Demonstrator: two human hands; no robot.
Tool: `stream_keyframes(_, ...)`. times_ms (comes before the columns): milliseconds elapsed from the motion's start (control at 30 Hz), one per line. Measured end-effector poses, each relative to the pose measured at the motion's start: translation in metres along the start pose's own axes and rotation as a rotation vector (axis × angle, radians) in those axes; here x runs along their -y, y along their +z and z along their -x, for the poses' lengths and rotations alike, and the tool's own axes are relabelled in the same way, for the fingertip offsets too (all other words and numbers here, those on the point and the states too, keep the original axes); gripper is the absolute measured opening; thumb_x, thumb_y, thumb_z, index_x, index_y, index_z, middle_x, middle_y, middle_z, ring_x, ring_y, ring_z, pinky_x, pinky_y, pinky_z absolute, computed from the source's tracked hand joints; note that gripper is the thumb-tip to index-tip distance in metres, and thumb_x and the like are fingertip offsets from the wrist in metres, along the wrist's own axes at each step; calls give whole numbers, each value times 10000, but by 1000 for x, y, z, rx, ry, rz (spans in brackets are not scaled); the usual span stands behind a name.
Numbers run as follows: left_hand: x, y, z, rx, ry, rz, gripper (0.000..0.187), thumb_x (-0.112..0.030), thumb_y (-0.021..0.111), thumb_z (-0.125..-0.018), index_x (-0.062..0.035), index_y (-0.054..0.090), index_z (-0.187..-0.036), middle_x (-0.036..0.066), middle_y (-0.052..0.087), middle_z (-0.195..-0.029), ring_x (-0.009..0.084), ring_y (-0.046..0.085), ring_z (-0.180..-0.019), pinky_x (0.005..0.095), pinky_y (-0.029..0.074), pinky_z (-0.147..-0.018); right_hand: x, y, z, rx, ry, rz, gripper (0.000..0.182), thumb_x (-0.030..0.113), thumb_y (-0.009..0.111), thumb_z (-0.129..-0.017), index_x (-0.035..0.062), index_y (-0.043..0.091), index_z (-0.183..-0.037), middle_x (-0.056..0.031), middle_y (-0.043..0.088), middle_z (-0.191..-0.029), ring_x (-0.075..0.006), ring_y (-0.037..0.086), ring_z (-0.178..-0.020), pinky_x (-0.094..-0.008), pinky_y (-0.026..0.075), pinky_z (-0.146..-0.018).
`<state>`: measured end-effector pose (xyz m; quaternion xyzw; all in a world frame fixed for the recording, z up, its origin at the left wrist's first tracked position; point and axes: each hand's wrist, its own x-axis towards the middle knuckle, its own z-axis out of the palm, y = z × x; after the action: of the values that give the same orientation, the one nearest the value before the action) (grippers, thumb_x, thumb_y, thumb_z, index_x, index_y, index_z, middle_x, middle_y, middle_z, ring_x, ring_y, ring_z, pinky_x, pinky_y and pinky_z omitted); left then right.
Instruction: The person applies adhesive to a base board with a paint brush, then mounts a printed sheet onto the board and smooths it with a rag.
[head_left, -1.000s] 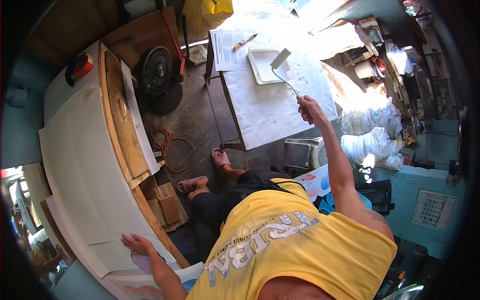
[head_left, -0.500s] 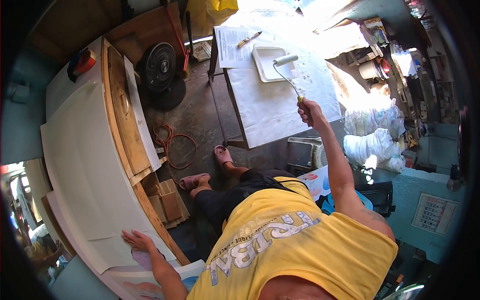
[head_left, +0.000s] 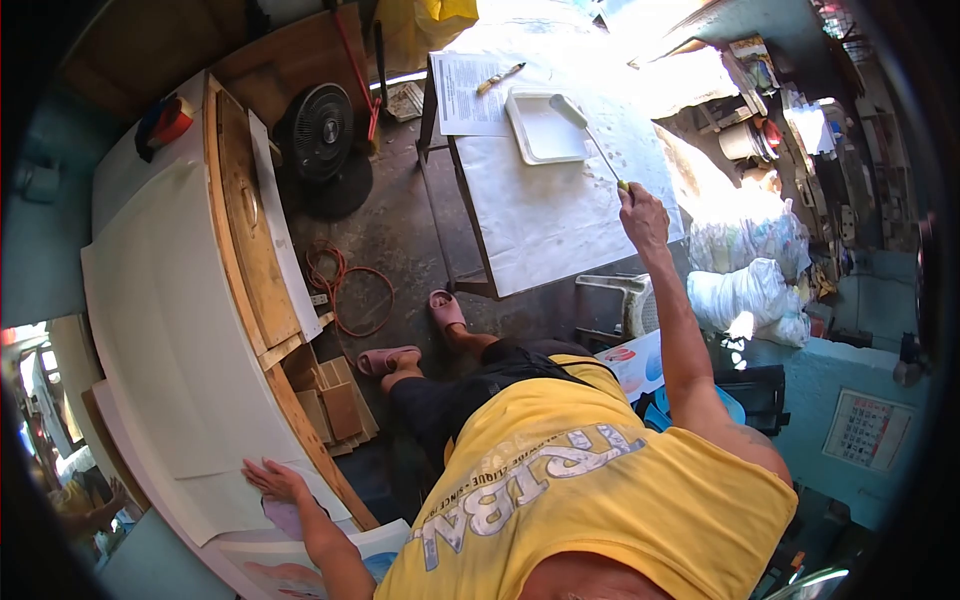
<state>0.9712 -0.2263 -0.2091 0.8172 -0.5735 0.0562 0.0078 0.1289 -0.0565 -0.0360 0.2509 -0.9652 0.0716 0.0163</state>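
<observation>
My right hand is closed around the handle of a paint roller, whose pale roller head is over the right rim of a white paint tray. The tray holds white paint and rests on a white-covered table. My left hand lies flat with its fingers spread on a large white sheet that covers a long workbench. Partly under that hand and wrist is a purple cloth.
A paintbrush lies on a printed paper beside the tray. On the floor stand a black fan and a coiled orange cord. A plastic stool is by the table, and white sacks sit at the right.
My right hand has moved right and slightly up, drawing the roller head from over the tray's inside to its right edge. My left hand has stayed in place.
</observation>
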Motion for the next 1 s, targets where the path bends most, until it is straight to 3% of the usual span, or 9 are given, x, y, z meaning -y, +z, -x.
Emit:
stream_keyframes(233,2,3,-2,-52,51,76,592,-503,375,-1102,-252,331,-1636,117,295,-1710,337,285,-1567,662,229,-1197,0,20,2,-45,-25,45,225,246,657,-975,120,698,-1157,-155,694,-1034,-406,706,-934,-528,551,-784)
stream_keyframes(733,-5,-5,-1,-21,43,27,590,-490,377,-1103,-222,347,-1627,152,312,-1694,366,315,-1543,584,247,-1219,-48,65,-13,-185,-53,93,274,190,714,-929,184,673,-1200,-119,658,-1011,-344,681,-949,-490,555,-766)
stream_keyframes(1000,-3,-1,-3,-40,34,16,596,-512,370,-1101,-231,351,-1626,134,313,-1697,358,314,-1546,631,258,-1195,-62,57,-21,-238,8,142,315,212,728,-929,198,679,-1240,-115,668,-1028,-348,691,-941,-490,563,-772)
